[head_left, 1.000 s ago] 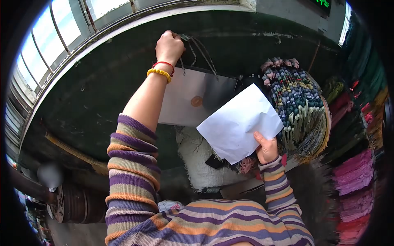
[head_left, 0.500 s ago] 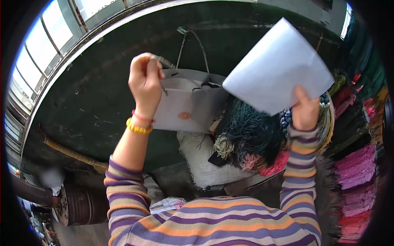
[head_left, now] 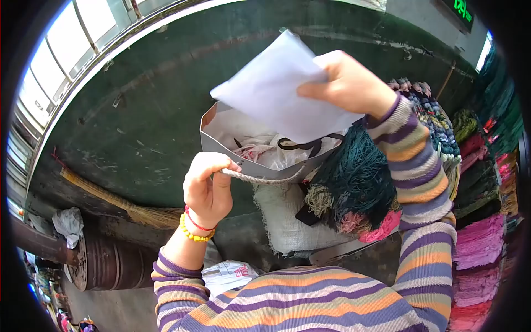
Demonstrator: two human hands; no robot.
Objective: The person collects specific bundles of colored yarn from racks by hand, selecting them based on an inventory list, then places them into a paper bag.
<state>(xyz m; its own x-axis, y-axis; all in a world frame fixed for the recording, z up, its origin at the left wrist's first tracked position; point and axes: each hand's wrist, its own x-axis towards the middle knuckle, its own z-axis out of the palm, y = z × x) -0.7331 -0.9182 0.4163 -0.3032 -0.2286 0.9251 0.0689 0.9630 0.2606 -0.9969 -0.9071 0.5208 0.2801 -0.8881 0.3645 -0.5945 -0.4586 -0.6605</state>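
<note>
My left hand (head_left: 207, 185) pinches the grey rope handle (head_left: 260, 179) of a light grey gift bag (head_left: 213, 143), drawing it toward me. The bag hangs with its mouth wide, and clear plastic bags (head_left: 265, 152) and a black strap (head_left: 304, 146) show inside. In my right hand (head_left: 354, 83), thumb in front, is a flat white paper packet (head_left: 271, 83). It is tilted above the bag's mouth and overlaps the far rim in this view. The bag's far handle is mostly hidden behind it.
Dark teal yarn (head_left: 357, 166) hangs right of the bag, beside a woven white sack (head_left: 293, 218). Coloured yarn bundles (head_left: 478, 246) line the right side. A straw broom (head_left: 110, 199) leans on the green wall (head_left: 149, 110); a rusty drum (head_left: 110, 263) stands lower left.
My right hand has carried the white packet left, over the bag. My left hand has moved down with the near handle, and the bag's mouth now faces me, wide open.
</note>
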